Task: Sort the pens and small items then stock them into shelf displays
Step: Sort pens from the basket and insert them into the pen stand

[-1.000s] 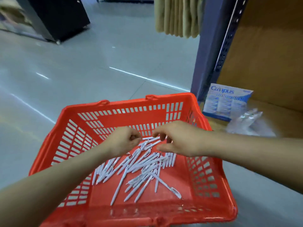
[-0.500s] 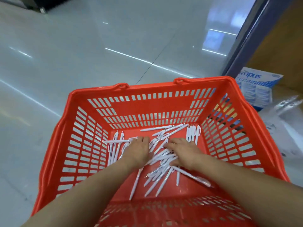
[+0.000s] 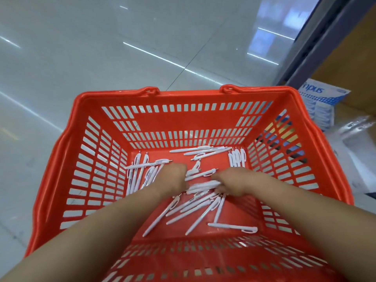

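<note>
The right hand (image 3: 232,183) grips a bundle of pens (image 3: 203,185) lying crosswise.

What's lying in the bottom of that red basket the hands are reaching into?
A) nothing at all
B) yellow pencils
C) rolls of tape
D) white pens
D: many loose white pens lie scattered across the floor of the red basket; no pencils or tape show in it.
</note>
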